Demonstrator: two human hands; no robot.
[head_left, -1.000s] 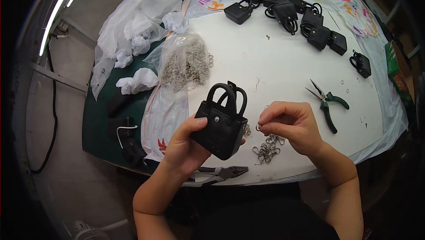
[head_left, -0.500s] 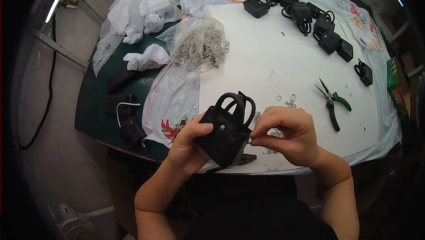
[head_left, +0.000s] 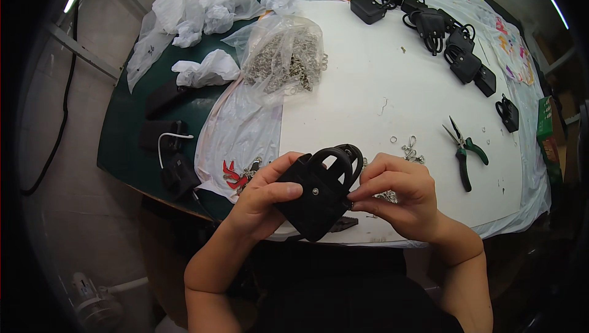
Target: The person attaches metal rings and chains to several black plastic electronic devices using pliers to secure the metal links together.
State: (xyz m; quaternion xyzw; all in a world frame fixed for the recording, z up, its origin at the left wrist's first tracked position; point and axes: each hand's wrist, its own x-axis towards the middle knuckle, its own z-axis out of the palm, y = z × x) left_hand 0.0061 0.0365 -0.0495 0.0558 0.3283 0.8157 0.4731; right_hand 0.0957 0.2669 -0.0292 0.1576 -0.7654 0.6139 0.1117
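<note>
A small black handbag (head_left: 311, 207) with two looped handles and a round metal stud is tilted above the table's near edge. My left hand (head_left: 261, 201) grips it by its left side, thumb across the front. At the bag's right edge, the thumb and forefinger of my right hand (head_left: 399, 195) are pinched together against its side. What sits between those fingertips is too small to make out. Beyond my right hand lie loose metal clasps and rings (head_left: 411, 147). Partly hidden under the bag is a dark-jawed tool (head_left: 345, 224).
Green-handled needle-nose pliers (head_left: 463, 154) lie on the white board (head_left: 350, 100). Several black mini bags (head_left: 463, 63) cluster at the far right. A clear bag of metal chains (head_left: 285, 57) stands at the back left. Red-handled pieces (head_left: 233, 176), crumpled white wrapping (head_left: 208, 69) and a power bank (head_left: 161, 135) are leftward.
The handbag has tipped slightly, its handles leaning further right. My right fingers stay pinched at its side. The whole view has shifted a little.
</note>
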